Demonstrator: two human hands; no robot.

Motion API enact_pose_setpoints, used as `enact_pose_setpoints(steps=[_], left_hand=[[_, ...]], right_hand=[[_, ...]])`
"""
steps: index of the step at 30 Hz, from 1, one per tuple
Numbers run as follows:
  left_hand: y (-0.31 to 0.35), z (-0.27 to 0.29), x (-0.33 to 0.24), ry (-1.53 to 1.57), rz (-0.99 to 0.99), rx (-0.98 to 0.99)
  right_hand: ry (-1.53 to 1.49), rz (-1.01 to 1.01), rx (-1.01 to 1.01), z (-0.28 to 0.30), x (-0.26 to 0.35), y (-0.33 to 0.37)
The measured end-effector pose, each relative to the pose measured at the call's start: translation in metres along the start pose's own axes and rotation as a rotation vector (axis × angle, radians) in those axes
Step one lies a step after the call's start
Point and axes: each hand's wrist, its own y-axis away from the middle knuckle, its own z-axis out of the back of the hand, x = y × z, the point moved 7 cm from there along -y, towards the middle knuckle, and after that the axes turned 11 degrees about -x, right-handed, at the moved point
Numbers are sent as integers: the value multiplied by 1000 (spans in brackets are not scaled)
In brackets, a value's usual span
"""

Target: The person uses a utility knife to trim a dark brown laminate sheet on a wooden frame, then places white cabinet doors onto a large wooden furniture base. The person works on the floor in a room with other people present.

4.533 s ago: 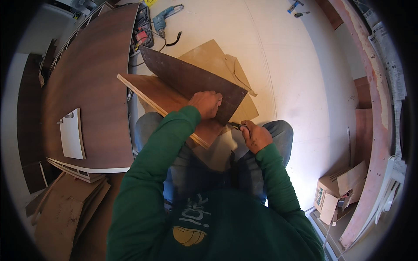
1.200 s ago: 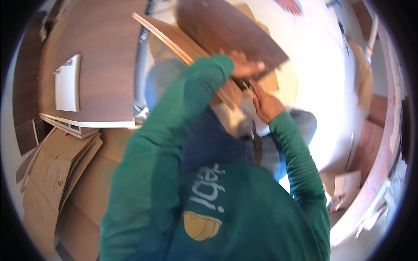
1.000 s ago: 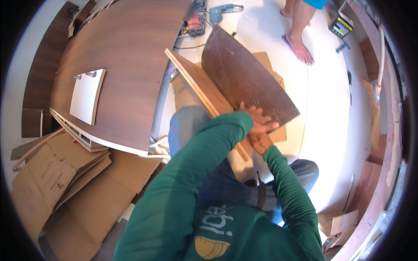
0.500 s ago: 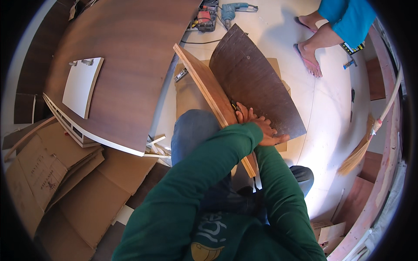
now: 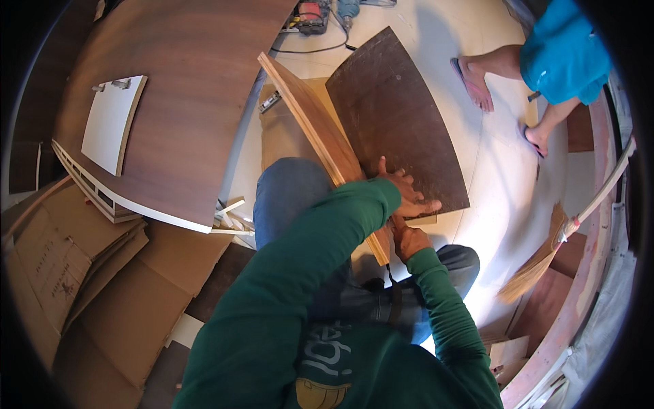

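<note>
A dark brown wooden panel (image 5: pixel 402 102) meets a thick upright board (image 5: pixel 310 123) with a pale layered edge, forming an angled joint. Spread fingers of my left hand (image 5: pixel 407 195) press against the dark panel near the joint, the wrist crossing over the upright board. Just below it, my right hand (image 5: pixel 411 241) is closed in a fist beside the near end of the board. Whatever the right fingers hold, if anything, is hidden. Both pieces stand between my bent knees, over flat cardboard (image 5: pixel 281 133).
A large brown panel (image 5: pixel 184 88) lies left, with a small white panel (image 5: pixel 114 126) on it. Folded cardboard (image 5: pixel 157 286) is at lower left. Another person's foot (image 5: pixel 477 85) stands at upper right. A broom (image 5: pixel 538 269) leans right; a drill (image 5: pixel 347 10) lies at the top.
My right hand has drawn back toward me along the joint, out from beyond the left hand. My left fingers have spread on the dark panel. The other person's feet have shifted.
</note>
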Motion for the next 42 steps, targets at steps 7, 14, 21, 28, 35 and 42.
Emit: enact_pose_setpoints(steps=[7, 14, 21, 28, 35, 42], left_hand=[[-10, -7, 12, -2, 89, -25], [-32, -16, 18, 289, 49, 47], [-25, -4, 10, 305, 32, -14], [-28, -8, 0, 258, 2, 1], [-25, -8, -3, 249, -1, -23], [-23, -10, -2, 307, 8, -11]], right_hand=[[-146, -28, -67, 38, -3, 61], [-280, 15, -246, 85, -1, 88], [-444, 54, -84, 35, 16, 21], [-275, 75, 102, 0, 23, -61], [-281, -4, 75, 4, -7, -6], [-224, -95, 73, 4, -46, 56]])
